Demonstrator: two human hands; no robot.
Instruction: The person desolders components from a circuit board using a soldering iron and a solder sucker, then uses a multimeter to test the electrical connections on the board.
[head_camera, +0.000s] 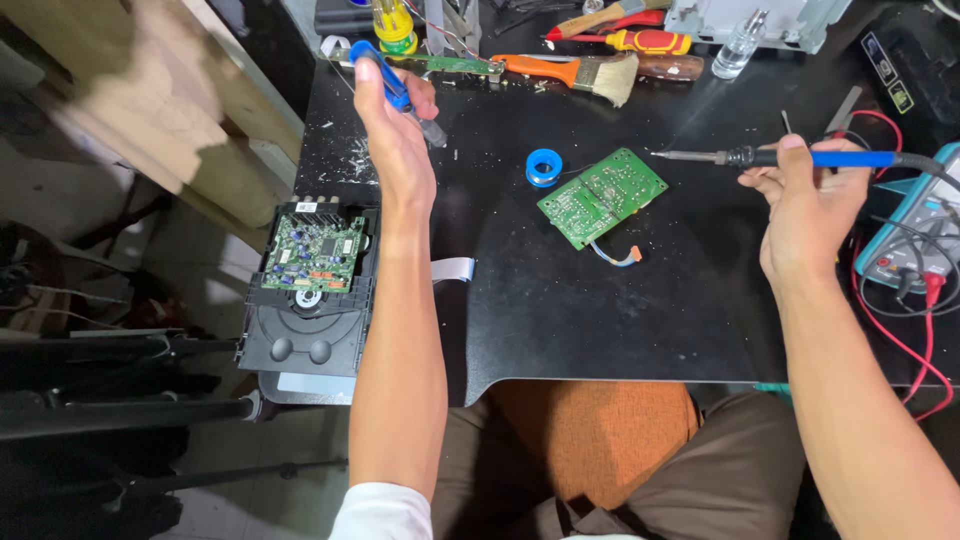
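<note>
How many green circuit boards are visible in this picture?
2. One green circuit board lies on the black table, between the two hands. The other board sits in the black disc drive at the table's left edge. More may be hidden.
</note>
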